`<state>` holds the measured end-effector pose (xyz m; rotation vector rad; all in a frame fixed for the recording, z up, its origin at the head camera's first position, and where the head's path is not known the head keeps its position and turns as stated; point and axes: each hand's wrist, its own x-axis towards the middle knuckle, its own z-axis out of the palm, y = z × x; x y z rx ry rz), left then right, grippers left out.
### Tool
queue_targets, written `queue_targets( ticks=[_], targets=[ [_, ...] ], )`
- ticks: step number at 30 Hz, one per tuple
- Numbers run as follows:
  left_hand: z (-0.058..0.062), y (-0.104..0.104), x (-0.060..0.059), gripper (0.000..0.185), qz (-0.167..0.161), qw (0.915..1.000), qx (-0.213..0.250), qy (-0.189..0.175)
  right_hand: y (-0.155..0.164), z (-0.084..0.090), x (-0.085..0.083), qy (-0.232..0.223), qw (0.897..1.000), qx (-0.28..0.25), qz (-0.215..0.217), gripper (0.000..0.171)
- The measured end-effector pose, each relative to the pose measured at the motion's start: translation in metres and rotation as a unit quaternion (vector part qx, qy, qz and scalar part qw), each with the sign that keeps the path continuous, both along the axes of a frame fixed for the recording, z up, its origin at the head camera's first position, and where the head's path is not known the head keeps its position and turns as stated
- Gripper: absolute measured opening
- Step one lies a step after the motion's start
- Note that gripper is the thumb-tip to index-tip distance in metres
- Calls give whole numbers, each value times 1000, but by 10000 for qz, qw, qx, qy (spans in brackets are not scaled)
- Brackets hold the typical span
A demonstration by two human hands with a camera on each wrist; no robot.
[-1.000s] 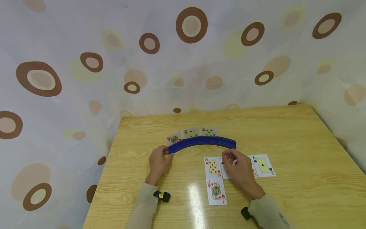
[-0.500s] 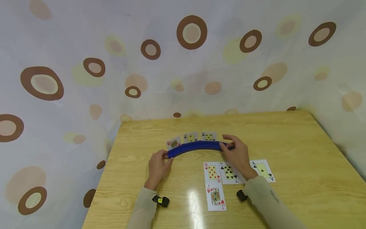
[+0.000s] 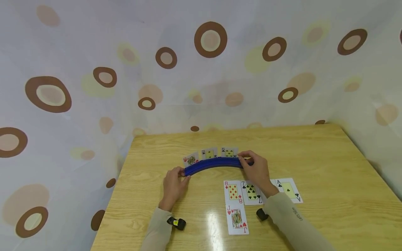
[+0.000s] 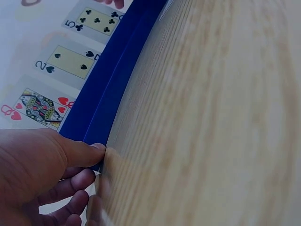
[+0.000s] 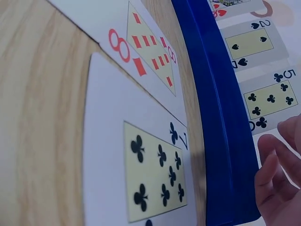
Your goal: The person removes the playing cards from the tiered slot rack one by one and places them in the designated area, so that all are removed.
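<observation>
On the pale wooden surface (image 3: 314,167), a curved blue plastic card holder (image 3: 213,163) is gripped at its left end by the left hand (image 3: 173,184), thumb and fingers curled round it. The right hand (image 3: 257,170) is seen at the holder's right end, fingers bent over the rim; whether a card is pinched there cannot be told. A queen of hearts (image 4: 40,107), two of spades (image 4: 69,61) and five of clubs (image 4: 96,21) stand in the slot. The step in hand is judged to be filling the holder; another flat card, perhaps the seven of clubs (image 3: 251,191), would be fetched next. Since a second ago, the right hand has been lifted from the flat cards to the holder.
</observation>
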<state>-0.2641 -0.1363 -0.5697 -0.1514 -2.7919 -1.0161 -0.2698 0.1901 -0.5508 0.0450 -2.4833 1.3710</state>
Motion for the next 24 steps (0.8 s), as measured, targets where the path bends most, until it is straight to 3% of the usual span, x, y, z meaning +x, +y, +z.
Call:
queue_targets(
  ticks=[5,11,24],
  targets=[
    [1,-1,-1,23,2,10000,22,64,-3,5,-3,-71,9998,-145,148,23],
    [-2,-1,0,23,15,10000,89,40,-6,2,-3,-143,9998,5,148,14],
    [-2,-1,1,22,-13,9998,95,150,4,15,20,619,9974,-283,-237,11]
  ],
)
